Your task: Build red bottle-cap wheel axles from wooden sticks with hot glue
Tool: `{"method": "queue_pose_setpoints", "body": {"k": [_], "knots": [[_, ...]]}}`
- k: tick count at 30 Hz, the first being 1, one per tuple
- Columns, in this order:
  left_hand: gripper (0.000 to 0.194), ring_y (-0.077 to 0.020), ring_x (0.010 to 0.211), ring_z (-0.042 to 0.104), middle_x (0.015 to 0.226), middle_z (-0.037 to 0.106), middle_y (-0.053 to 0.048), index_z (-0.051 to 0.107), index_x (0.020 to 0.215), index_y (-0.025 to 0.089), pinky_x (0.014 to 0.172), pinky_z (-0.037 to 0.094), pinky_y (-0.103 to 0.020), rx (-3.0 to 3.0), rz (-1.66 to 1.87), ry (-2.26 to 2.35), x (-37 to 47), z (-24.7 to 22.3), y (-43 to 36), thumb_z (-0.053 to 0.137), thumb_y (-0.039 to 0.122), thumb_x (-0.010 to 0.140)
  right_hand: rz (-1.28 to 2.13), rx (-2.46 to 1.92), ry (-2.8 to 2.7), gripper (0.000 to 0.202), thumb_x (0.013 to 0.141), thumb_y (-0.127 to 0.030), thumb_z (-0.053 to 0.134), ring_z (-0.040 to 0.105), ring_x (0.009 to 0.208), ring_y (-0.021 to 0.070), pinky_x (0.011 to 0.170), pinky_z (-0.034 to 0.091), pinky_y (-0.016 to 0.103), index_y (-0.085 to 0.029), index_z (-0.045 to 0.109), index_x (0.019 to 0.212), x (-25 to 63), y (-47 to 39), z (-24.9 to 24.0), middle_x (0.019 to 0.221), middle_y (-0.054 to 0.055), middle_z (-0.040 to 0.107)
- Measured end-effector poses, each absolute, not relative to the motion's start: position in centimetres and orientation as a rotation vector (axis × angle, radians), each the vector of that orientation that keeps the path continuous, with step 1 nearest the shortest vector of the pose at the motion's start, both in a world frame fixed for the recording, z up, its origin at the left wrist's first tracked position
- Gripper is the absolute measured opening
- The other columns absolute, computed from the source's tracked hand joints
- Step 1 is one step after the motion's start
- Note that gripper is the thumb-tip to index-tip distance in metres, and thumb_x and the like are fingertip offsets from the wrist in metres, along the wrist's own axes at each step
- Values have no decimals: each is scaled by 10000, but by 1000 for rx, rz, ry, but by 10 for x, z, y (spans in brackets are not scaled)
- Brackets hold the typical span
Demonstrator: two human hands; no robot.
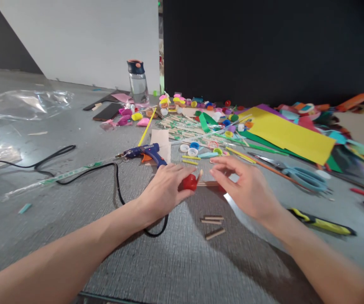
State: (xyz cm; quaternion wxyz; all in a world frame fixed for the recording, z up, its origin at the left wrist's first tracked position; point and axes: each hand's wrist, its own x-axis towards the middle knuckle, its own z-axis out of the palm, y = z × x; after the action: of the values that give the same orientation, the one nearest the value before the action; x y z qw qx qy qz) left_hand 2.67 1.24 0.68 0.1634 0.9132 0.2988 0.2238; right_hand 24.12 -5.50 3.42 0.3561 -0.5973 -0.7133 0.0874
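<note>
My left hand (pixel 164 185) has its thumb and fingers around a red bottle cap (pixel 189 182) on the table. A short wooden stick piece (pixel 200 174) stands upright at the cap's right side. Thin wooden sticks (pixel 209 184) run from there toward a second red piece, mostly hidden by my right hand (pixel 247 185). That hand hovers just to the right, thumb and forefinger curved with a gap between them and nothing visible in it. Several cut stick pieces (pixel 213 220) lie on the table below. Behind my left hand rests a blue glue gun (pixel 144 151).
The glue gun's black cord (pixel 118 185) loops around my left forearm. Blue-handled scissors (pixel 305 178) and a yellow-black cutter knife (pixel 324 223) lie at right. Bottle caps (pixel 193 148), wooden sticks (pixel 182 126) and yellow paper (pixel 289 133) spread behind. A water bottle (pixel 138 86) stands at the back.
</note>
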Motion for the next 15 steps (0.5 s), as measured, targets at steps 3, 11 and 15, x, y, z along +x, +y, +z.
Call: {"method": "queue_pose_setpoints", "body": {"k": [3,11,15], "knots": [[511,-308,1191,624,1276,708,-101,605,1337,174,1022,463,-514,2593,643,831,27,7,12,793,231,865,165,-1617,-1954,267,951,-350,643,691,1032,301,915,536,485,-187,712,1151,261,-59,42,1114,95,745],[268,-249,1122,663,1174,755,-76,702,1116,192,1027,483,-465,2366,795,749,38,6,18,774,176,858,196,-1662,-2252,168,972,-227,634,692,975,274,832,549,432,-249,745,1095,275,-59,36,1085,67,747],[124,-228,1051,666,1083,758,-54,709,992,199,982,501,-431,2337,805,725,41,7,19,708,135,885,153,-1693,-2270,109,956,-212,661,687,905,269,759,525,405,-232,747,1022,269,-60,37,1019,69,747]]}}
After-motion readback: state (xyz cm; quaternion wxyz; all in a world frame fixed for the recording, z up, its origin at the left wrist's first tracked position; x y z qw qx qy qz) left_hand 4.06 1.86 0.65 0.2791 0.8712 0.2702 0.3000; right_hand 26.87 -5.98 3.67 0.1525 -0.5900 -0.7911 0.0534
